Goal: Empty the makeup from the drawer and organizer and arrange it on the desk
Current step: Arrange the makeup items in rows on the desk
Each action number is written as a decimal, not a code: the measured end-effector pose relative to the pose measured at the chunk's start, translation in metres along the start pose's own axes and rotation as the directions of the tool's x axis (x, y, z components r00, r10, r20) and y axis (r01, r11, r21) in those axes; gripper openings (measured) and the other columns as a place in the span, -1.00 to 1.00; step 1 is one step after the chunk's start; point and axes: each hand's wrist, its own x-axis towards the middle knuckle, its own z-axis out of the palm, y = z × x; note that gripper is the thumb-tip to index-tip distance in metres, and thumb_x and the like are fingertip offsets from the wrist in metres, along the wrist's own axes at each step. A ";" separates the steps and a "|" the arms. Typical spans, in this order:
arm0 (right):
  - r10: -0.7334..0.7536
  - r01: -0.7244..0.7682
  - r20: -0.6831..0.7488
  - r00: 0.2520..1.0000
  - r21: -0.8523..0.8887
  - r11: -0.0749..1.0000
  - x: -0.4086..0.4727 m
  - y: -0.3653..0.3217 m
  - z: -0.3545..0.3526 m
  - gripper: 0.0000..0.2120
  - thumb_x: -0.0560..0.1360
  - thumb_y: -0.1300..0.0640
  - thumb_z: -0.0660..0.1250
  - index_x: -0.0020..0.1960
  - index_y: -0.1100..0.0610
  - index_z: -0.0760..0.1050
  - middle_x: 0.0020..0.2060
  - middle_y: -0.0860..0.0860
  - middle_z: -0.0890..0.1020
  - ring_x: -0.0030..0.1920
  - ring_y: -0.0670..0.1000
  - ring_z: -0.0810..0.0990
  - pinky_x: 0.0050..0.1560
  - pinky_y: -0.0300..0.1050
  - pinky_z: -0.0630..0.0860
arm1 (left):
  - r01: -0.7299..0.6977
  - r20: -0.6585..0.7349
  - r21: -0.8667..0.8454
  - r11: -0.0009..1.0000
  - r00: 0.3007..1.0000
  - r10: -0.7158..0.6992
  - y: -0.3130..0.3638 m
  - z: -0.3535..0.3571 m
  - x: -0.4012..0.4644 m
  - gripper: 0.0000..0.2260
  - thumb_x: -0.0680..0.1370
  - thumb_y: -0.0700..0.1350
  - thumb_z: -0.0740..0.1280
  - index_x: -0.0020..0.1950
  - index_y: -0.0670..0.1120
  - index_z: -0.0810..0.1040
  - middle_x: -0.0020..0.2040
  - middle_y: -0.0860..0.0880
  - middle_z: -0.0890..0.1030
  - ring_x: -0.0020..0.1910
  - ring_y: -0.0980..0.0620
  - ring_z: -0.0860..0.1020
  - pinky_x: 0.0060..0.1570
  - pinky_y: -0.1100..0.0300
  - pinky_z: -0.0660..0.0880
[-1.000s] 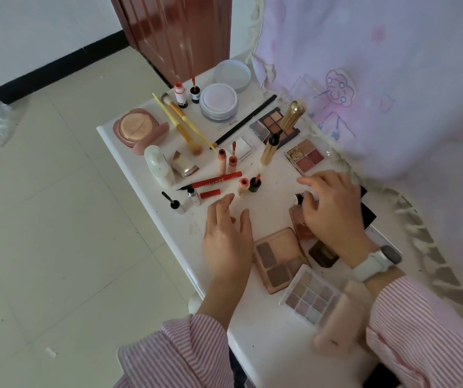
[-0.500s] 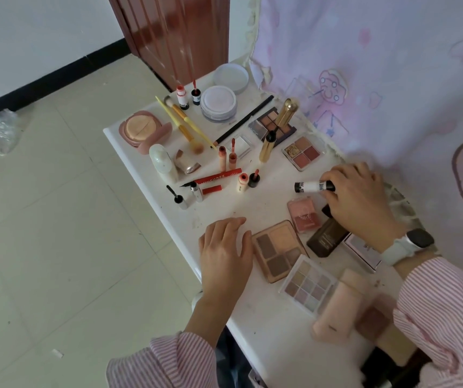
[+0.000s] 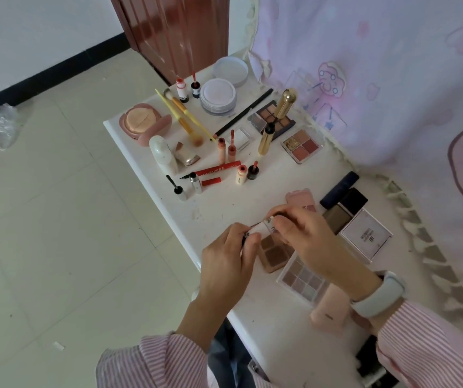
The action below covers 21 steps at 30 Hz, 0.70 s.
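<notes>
Both hands hold a small white makeup tube [image 3: 261,226] with black print above the white desk [image 3: 219,211]. My left hand [image 3: 227,259] pinches its near end and my right hand [image 3: 305,239] grips its far end. Under the hands lie a brown eyeshadow palette [image 3: 273,252] and a clear-cased palette of pale shades [image 3: 301,277]. A pink compact [image 3: 300,198] sits just beyond. Lip tints, a red pen [image 3: 216,169], brushes [image 3: 185,116] and open palettes [image 3: 303,145] are laid out at the desk's far end.
A white box [image 3: 364,233], a dark compact [image 3: 336,218] and a navy tube [image 3: 339,189] sit at the right by the pink curtain [image 3: 392,79]. A pink case [image 3: 331,309] lies near my right wrist. The tiled floor [image 3: 56,219] drops away left of the desk edge.
My right hand carried the white tube from the right side toward the middle. My left hand lifted off the desk and took hold of the tube's other end.
</notes>
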 end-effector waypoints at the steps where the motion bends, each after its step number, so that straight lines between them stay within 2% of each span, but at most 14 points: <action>1: -0.050 0.050 0.018 0.999 -0.038 0.998 -0.002 0.001 0.003 -0.88 0.56 0.12 0.20 -0.10 -0.08 0.43 -0.30 -0.12 0.53 -0.29 -0.18 0.52 -0.25 -0.33 0.47 | 0.031 -0.009 -0.026 0.999 0.999 -0.031 -0.001 -0.002 -0.002 -0.69 0.62 -0.02 0.01 -0.22 -0.10 0.39 -0.45 0.13 0.33 -0.48 0.11 0.30 -0.53 0.37 0.24; 2: -0.089 0.093 0.056 0.994 -0.072 0.993 -0.004 0.001 0.004 -0.90 0.54 0.09 0.20 -0.04 -0.12 0.42 -0.21 -0.13 0.55 -0.20 -0.16 0.54 -0.18 -0.30 0.50 | 0.075 -0.014 -0.067 0.995 0.997 -0.076 -0.003 -0.004 -0.003 -0.66 0.59 -0.07 0.00 -0.29 -0.14 0.41 -0.49 0.15 0.33 -0.50 0.12 0.33 -0.54 0.37 0.24; 4: -0.129 0.139 0.125 0.984 -0.082 0.987 -0.005 0.001 0.002 -0.84 0.50 0.08 0.19 0.02 -0.16 0.39 -0.09 -0.21 0.54 -0.12 -0.15 0.54 -0.10 -0.31 0.50 | 0.132 -0.001 -0.147 0.980 0.991 -0.134 -0.008 -0.008 -0.003 -0.58 0.59 -0.03 -0.03 -0.35 -0.17 0.42 -0.52 0.17 0.31 -0.50 0.17 0.38 -0.51 0.41 0.25; 6: -0.099 0.108 0.143 0.985 -0.062 0.992 -0.004 -0.004 0.001 -0.87 0.52 0.02 0.19 0.03 -0.18 0.39 -0.11 -0.22 0.54 -0.15 -0.18 0.54 -0.15 -0.35 0.49 | 0.103 0.020 -0.137 0.985 0.995 -0.101 -0.010 -0.012 -0.002 -0.46 0.63 0.09 -0.06 -0.37 -0.20 0.40 -0.53 0.07 0.34 -0.46 0.04 0.39 -0.49 0.30 0.27; 8: -0.025 0.030 0.086 0.996 -0.063 0.998 -0.001 -0.008 0.003 -0.88 0.57 -0.05 0.11 -0.02 -0.16 0.41 -0.21 -0.09 0.58 -0.25 -0.15 0.57 -0.27 -0.35 0.51 | 0.056 0.049 -0.089 0.994 0.997 -0.052 -0.012 -0.014 0.000 -0.41 0.62 0.16 -0.10 -0.38 -0.20 0.39 -0.52 -0.01 0.34 -0.42 -0.06 0.37 -0.48 0.25 0.26; 10: -0.058 0.058 0.007 0.998 -0.144 0.988 0.001 -0.007 0.006 -0.82 0.60 0.07 0.08 -0.07 -0.06 0.45 -0.31 -0.02 0.57 -0.34 -0.15 0.55 -0.36 -0.34 0.48 | 0.051 0.065 -0.062 0.997 0.997 -0.047 -0.013 -0.014 -0.001 -0.42 0.62 0.16 -0.10 -0.38 -0.19 0.38 -0.52 0.00 0.31 -0.41 -0.06 0.36 -0.48 0.26 0.24; 12: -0.099 0.109 0.058 0.993 -0.196 0.975 0.001 -0.005 0.006 -0.80 0.59 0.18 0.12 0.06 -0.11 0.39 -0.18 -0.09 0.54 -0.23 -0.15 0.54 -0.23 -0.31 0.52 | 0.096 0.062 -0.069 0.993 0.994 -0.092 -0.015 -0.016 -0.001 -0.45 0.62 0.13 -0.06 -0.39 -0.19 0.38 -0.52 -0.03 0.33 -0.42 -0.05 0.34 -0.48 0.25 0.23; 13: -0.087 0.106 0.114 0.990 -0.164 0.981 0.001 -0.005 0.005 -0.72 0.57 0.20 0.15 0.13 -0.17 0.33 -0.10 -0.13 0.51 -0.15 -0.15 0.52 -0.12 -0.31 0.52 | 0.113 0.052 -0.077 0.991 0.993 -0.109 -0.016 -0.017 -0.001 -0.49 0.61 0.10 -0.03 -0.39 -0.18 0.37 -0.52 -0.03 0.33 -0.44 -0.03 0.33 -0.48 0.24 0.23; 15: -0.011 0.029 0.190 0.982 -0.094 0.995 0.002 -0.006 0.004 -0.67 0.56 0.17 0.18 0.15 -0.24 0.27 -0.12 -0.24 0.48 -0.11 -0.19 0.51 -0.06 -0.34 0.51 | 0.121 0.044 -0.072 0.990 0.992 -0.118 -0.019 -0.019 -0.001 -0.53 0.59 0.07 0.00 -0.39 -0.18 0.38 -0.52 -0.04 0.33 -0.48 0.00 0.30 -0.49 0.26 0.23; 18: 0.064 -0.038 0.153 0.986 -0.171 0.984 0.006 -0.008 0.007 -0.86 0.59 0.05 0.09 0.08 -0.12 0.36 -0.32 -0.21 0.52 -0.26 -0.31 0.53 -0.22 -0.43 0.49 | 0.143 0.094 -0.063 0.988 0.986 -0.137 -0.021 -0.020 -0.003 -0.53 0.57 0.08 0.01 -0.37 -0.20 0.41 -0.51 -0.04 0.35 -0.44 -0.01 0.33 -0.48 0.31 0.23; 21: 0.043 -0.013 0.129 0.991 -0.229 0.973 0.007 -0.006 0.007 -0.81 0.60 0.07 0.08 0.14 -0.07 0.41 -0.18 -0.14 0.56 -0.16 -0.18 0.56 -0.14 -0.36 0.51 | 0.223 0.188 -0.104 0.969 0.961 -0.201 -0.022 -0.021 -0.004 -0.53 0.54 0.15 0.01 -0.30 -0.16 0.47 -0.45 -0.05 0.44 -0.36 -0.05 0.40 -0.44 0.26 0.28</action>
